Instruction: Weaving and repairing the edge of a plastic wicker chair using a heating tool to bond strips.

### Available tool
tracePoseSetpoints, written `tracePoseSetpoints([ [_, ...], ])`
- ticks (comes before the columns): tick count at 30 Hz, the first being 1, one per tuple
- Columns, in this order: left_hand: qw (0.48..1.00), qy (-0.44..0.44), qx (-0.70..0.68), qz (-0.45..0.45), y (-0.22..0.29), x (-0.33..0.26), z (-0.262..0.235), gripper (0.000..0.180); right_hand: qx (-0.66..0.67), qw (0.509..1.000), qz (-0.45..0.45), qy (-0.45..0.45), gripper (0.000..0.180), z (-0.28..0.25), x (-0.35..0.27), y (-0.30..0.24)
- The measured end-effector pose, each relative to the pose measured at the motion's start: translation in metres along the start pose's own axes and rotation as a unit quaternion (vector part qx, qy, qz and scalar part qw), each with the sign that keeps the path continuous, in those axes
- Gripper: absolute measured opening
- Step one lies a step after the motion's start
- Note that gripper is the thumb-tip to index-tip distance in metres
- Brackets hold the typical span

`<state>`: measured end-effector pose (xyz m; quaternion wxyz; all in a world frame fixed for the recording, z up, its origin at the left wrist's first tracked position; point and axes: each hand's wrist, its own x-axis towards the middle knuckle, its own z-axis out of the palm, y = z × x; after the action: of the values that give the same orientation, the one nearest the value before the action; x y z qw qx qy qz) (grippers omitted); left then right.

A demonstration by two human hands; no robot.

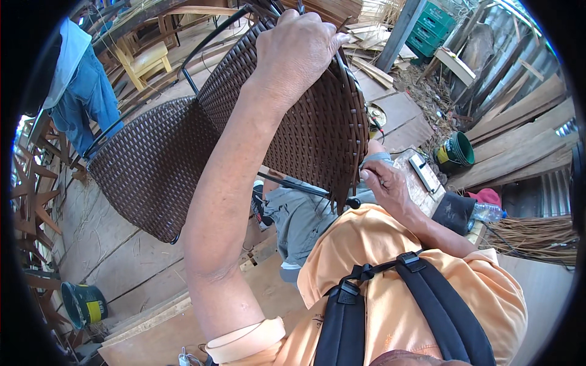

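A big brown woven chair (314, 125) with black metal bars sits tilted in front of the person, close to the orange shirt (397, 293). Green crates (431, 29) are stacked far off to the right, and a dark green bucket (453, 154) stands nearer. The left hand (297, 52) is on the chair's top edge, its fingers bent and their tips hidden. The smaller-looking right hand (389, 185) is by the chair's side edge, fingers curled; I can't tell if they pinch anything.
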<state>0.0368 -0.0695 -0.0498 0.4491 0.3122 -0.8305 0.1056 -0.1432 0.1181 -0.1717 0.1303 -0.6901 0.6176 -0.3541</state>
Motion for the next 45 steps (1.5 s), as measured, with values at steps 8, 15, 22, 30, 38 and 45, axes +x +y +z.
tracePoseSetpoints([
  [8, 0.997, -0.074, -0.03, -0.015, 0.001, 0.005, -0.01, 0.037, 0.002, 1.0, -0.012, -0.003, 0.02, 0.005, 0.0, -0.006],
  [15, 0.989, -0.102, -0.1, -0.047, 0.0, 0.008, -0.012, 0.039, -0.063, 0.997, -0.026, 0.025, 0.018, 0.013, 0.004, -0.01],
  [22, 0.991, -0.109, -0.083, -0.004, 0.001, 0.011, -0.023, 0.036, -0.021, 0.997, -0.064, -0.021, 0.022, 0.013, -0.001, 0.001],
  [30, 0.995, -0.071, -0.056, 0.031, -0.006, 0.0, -0.009, 0.041, 0.022, 0.997, -0.038, -0.068, 0.023, 0.011, -0.005, 0.011],
  [38, 0.998, -0.018, -0.053, 0.041, -0.003, -0.011, -0.005, 0.034, 0.119, 0.988, -0.001, -0.101, 0.031, 0.014, -0.005, 0.028],
  [45, 0.99, -0.061, -0.129, -0.001, -0.003, -0.003, -0.015, 0.029, 0.106, 0.988, -0.008, -0.112, 0.035, 0.012, 0.003, 0.034],
])
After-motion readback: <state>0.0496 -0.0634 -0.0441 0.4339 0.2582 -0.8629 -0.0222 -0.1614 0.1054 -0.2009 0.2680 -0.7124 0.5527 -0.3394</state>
